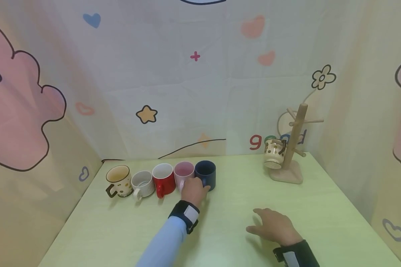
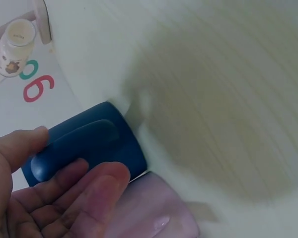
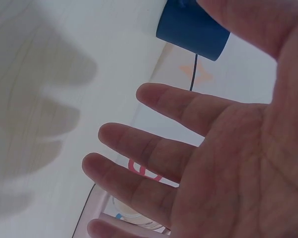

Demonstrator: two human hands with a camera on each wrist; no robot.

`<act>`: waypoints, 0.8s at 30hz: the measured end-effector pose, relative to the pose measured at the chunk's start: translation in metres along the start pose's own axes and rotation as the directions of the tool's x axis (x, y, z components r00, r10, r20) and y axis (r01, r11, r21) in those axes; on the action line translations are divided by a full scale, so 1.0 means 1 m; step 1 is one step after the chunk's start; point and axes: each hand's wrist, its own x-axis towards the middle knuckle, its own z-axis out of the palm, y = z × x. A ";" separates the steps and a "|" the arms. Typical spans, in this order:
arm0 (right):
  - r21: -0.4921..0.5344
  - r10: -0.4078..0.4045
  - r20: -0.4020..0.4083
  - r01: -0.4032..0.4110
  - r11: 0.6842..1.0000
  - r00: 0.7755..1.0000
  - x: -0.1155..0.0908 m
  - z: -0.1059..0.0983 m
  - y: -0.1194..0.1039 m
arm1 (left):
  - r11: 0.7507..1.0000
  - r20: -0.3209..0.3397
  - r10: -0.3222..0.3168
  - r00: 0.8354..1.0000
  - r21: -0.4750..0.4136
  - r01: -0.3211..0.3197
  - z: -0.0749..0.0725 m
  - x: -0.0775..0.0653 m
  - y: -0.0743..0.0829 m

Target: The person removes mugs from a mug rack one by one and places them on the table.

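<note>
My left hand (image 1: 194,191) is at the navy blue mug (image 1: 208,169), the rightmost of a row of mugs. In the left wrist view the mug's handle (image 2: 72,146) lies between the thumb and the bent fingers, with no firm grip showing. The pink mug (image 1: 183,171) stands directly beside the blue one, partly behind that hand. My right hand (image 1: 276,227) hovers over the table at the right, holding nothing; its fingers are spread in the right wrist view.
Further left stand a red mug (image 1: 165,181), a white ribbed mug (image 1: 144,183) and a cream patterned mug (image 1: 120,181). A wooden mug tree (image 1: 295,137) stands at the back right of the table (image 1: 234,207), with a patterned mug (image 1: 274,154) hanging on it. Printed cloth walls surround the table.
</note>
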 end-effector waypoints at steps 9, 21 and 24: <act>-0.030 0.018 0.016 -0.017 0.999 1.000 0.005 -0.002 0.004 | 0.990 0.086 0.088 0.992 0.100 -0.097 -0.018 -0.019 -0.001; -0.082 0.029 -0.010 -0.030 0.996 1.000 0.017 -0.006 0.019 | 0.986 0.206 0.071 0.976 0.133 -0.100 -0.038 -0.049 -0.021; -0.089 0.033 -0.008 -0.034 0.995 0.999 0.020 -0.007 0.025 | 0.986 0.229 0.038 0.973 0.153 -0.074 -0.042 -0.055 -0.029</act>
